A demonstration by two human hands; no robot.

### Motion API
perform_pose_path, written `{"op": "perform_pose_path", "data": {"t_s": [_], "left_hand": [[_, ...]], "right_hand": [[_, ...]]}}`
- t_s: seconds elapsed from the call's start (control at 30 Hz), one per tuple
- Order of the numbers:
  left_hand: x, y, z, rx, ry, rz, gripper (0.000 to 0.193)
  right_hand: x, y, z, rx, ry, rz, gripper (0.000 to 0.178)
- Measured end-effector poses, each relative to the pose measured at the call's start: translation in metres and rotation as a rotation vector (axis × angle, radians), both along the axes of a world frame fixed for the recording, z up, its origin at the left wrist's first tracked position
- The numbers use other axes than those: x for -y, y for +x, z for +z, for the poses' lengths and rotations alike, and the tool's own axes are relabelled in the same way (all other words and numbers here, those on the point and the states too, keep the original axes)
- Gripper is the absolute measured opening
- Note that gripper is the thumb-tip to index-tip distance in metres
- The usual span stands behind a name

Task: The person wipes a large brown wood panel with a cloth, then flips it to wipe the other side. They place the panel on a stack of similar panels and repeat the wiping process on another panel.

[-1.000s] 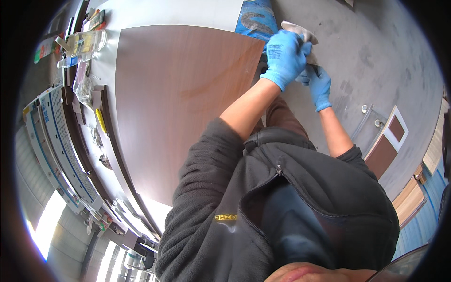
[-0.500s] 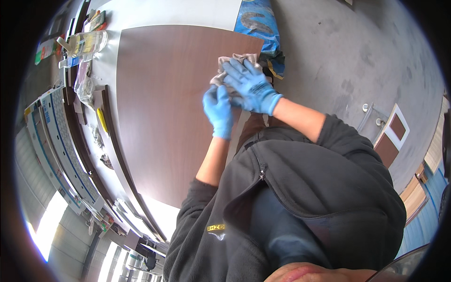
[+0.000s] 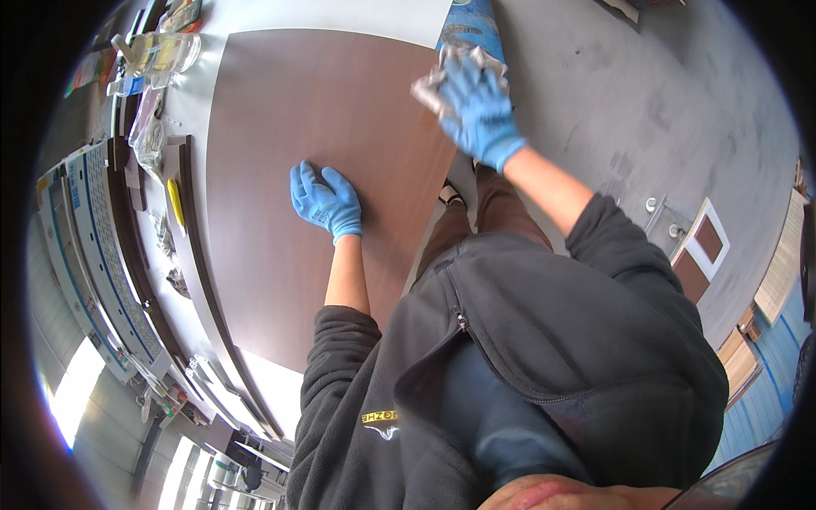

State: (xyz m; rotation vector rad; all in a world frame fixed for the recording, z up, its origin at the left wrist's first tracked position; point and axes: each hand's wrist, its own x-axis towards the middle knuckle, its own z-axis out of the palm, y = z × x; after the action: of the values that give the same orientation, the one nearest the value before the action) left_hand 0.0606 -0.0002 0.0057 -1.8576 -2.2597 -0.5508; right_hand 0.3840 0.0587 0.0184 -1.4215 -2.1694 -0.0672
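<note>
A large brown wood-grain board (image 3: 314,110) lies flat on a white worktop. My left hand (image 3: 327,202), in a blue glove, rests on the board's middle with its thumb apart from the slightly bent fingers and nothing in it. At the board's far right corner, my right hand (image 3: 483,110), gloved likewise, has a crumpled pale cloth (image 3: 431,89) under its palm and fingers. The cloth sticks out past the fingertips and on the left. Part of that hand reaches beyond the board's edge, and motion smears it a little.
Along the left are a clear bottle (image 3: 170,53) with yellowish liquid, a plastic bag (image 3: 149,136), a yellow knife-like tool (image 3: 176,202) and long dark strips (image 3: 200,255). A blue printed sack (image 3: 476,21) stands beyond the far right corner. Grey floor (image 3: 612,110) extends to the right.
My right hand has moved up and to the right with the cloth, to the board's corner. My left hand has come away from the cloth, leftward and slightly nearer, onto the board.
</note>
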Motion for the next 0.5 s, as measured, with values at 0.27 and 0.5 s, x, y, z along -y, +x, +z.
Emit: {"op": "perform_pose_path", "data": {"t_s": [0.27, 0.5], "left_hand": [[-0.001, -0.003, -0.001, 0.013, -0.002, -0.01, 0.046], [-0.001, -0.002, 0.003, 0.091, 0.007, -0.004, 0.043]], "right_hand": [[0.098, -0.039, -0.002, -0.048, -0.412, 0.337, 0.04], [0.023, -0.019, 0.004, -0.164, -0.119, -0.027, 0.049]]}}
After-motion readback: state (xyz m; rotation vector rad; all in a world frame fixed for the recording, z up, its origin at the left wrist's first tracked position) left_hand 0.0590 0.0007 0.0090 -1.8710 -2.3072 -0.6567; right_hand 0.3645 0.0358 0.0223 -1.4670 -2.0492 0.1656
